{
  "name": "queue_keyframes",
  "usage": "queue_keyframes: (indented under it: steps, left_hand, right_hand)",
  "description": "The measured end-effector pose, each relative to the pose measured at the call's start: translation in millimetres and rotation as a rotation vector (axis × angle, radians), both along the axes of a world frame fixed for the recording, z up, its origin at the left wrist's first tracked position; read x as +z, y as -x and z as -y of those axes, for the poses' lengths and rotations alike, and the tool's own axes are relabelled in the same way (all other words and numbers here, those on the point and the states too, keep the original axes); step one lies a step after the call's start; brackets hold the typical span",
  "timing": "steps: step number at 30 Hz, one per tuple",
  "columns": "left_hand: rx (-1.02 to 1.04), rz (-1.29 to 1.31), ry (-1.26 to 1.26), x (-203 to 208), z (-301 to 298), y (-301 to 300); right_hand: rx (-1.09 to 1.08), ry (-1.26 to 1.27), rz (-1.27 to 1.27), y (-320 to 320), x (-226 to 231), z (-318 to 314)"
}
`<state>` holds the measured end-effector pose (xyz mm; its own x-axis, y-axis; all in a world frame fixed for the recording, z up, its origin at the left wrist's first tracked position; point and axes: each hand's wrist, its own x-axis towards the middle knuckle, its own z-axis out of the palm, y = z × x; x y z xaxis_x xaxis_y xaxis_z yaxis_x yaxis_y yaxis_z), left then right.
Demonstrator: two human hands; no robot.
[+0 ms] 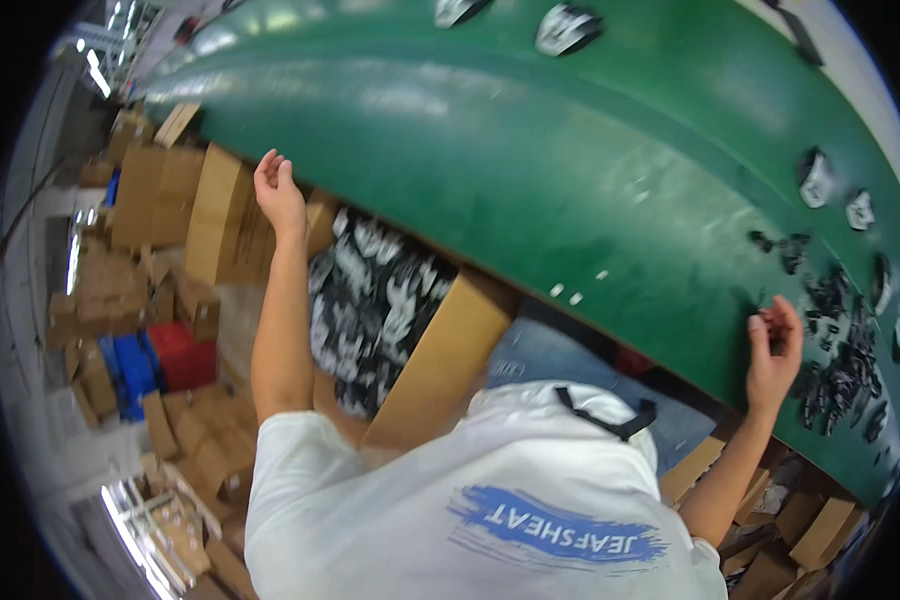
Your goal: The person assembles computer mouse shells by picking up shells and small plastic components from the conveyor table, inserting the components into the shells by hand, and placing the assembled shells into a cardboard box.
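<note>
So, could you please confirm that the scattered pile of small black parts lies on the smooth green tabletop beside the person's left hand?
Not quite: the head view shows the scattered pile of small black parts lying on the smooth green tabletop beside the person's right hand, not the left hand.

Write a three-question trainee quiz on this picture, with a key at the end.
1. Which colour is the table: A) red, B) green, C) white?
2. True or false: the right hand is nearer than the left hand to the heap of small black parts.
3. What lies inside the open cardboard box just right of the left forearm?

Key:
1. B
2. True
3. Many black and whitish pieces, jumbled together.
</note>
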<state>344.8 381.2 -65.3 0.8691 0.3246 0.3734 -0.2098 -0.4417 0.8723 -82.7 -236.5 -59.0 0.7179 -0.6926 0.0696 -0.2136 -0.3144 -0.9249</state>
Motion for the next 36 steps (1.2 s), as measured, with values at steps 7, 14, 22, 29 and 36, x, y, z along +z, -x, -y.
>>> queue_keyframes:
  steps: [7, 14, 22, 29, 36]
  left_hand:
    - [-0.347, 0.081, -0.182, 19, 244, -118]
    - [-0.293, -0.245, -0.666, 10, 280, -211]
    - [-1.287, -0.780, 1.192, 72, 324, 36]
    - [-1.274, -1.105, 1.408, 79, 338, 229]
    - [-1.504, -1.272, 1.652, 77, 355, 273]
  right_hand:
    - [0.008, 0.140, 0.024, 2, 15, -4]
    - [0.087, 0.182, 0.055, -7, 20, 1]
    - [0.057, 0.008, 0.265, -17, 61, -49]
    - [0.355, 0.161, 0.427, -69, 116, -75]
    - [0.443, 0.583, 0.275, -54, 133, -50]
